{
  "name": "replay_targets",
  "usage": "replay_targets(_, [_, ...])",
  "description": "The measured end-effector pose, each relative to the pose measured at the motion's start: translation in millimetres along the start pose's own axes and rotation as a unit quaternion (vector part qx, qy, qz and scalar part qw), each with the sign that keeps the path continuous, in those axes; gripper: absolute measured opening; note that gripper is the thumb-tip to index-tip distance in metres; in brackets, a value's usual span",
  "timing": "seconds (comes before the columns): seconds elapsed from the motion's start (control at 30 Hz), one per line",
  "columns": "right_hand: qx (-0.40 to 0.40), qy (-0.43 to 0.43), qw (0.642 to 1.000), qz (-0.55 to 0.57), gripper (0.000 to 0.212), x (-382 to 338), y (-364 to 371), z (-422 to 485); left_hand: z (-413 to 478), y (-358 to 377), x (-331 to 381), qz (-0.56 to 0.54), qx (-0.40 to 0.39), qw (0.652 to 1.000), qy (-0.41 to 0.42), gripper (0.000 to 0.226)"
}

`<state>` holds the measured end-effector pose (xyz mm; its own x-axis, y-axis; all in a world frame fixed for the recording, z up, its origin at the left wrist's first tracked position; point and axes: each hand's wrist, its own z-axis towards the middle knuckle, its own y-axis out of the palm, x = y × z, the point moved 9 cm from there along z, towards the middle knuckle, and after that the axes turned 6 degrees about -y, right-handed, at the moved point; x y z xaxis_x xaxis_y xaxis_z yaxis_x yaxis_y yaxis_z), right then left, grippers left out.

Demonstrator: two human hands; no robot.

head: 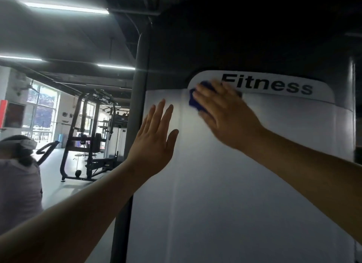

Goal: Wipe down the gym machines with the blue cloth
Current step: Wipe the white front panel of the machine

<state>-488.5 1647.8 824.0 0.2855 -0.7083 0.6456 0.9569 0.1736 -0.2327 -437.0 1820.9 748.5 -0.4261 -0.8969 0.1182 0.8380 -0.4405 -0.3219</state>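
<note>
Blue cloth (197, 98) bunched under right hand (225, 114), flat palm pressing it on white panel (244, 184) at eleven o'clock of "Fitness" label (274, 85). Left hand (154, 139) spread, empty, bracing at eight o'clock. Probably soft, light, slip-prone; best pinned under whole palm.

1. Most of the blue cloth (195, 98) lies hidden under the motion-blurred right hand (225, 114); only its edge at nine o'clock shows.
2. The hand also covers the first letter's foot in the "Fitness" label (274, 86).
3. The white panel (235, 194) runs off frame at six o'clock.
4. A bystander (17, 174) is cut off at nine o'clock.
5. Wall lettering beside the far rack (88, 135) is too small to read.
</note>
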Motion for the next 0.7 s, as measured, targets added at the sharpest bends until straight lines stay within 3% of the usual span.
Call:
replay_targets(0.1, [-0.046,-0.144,0.988,-0.015,0.06,-26.6,12.0,-17.5,1.3,2.2,13.1,0.008,-0.006,1.0,0.014,0.068])
replay_targets(0.13, [-0.033,-0.128,0.991,-0.019,0.06,-13.8,7.4,-14.9,2.7,3.1,20.0,0.015,-0.007,1.0,0.025,0.068])
replay_targets(0.23, [0.029,0.062,0.998,0.014,0.056,30.8,-10.4,-14.7,7.3,5.1,42.0,0.033,-0.002,0.998,0.053,0.069])
replay_targets(0.27, [0.037,0.067,0.997,0.019,0.056,24.9,-8.5,-18.3,8.3,5.4,47.0,0.033,0.001,0.998,0.054,0.07])
replay_targets(0.4, [-0.008,-0.123,0.992,-0.014,0.059,-16.9,10.8,-40.3,6.9,7.1,54.4,0.042,0.009,0.996,0.072,0.077])
replay_targets(0.43, [0.002,-0.106,0.994,-0.017,0.058,-3.6,6.8,-39.6,7.1,6.8,54.2,0.049,0.006,0.996,0.077,0.079])
replay_targets(0.53, [0.061,0.073,0.995,0.013,0.054,38.6,-12.2,-42.0,9.5,5.0,54.6,0.063,-0.005,0.995,0.076,0.079])
replay_targets(0.57, [0.063,0.077,0.995,0.017,0.055,34.8,-10.5,-44.0,9.5,5.1,55.3,0.068,-0.005,0.995,0.075,0.078])
replay_targets(0.7, [0.008,-0.09,0.996,-0.004,0.059,9.4,2.1,-56.1,7.9,7.3,63.5,0.099,-0.01,0.991,0.089,0.081])
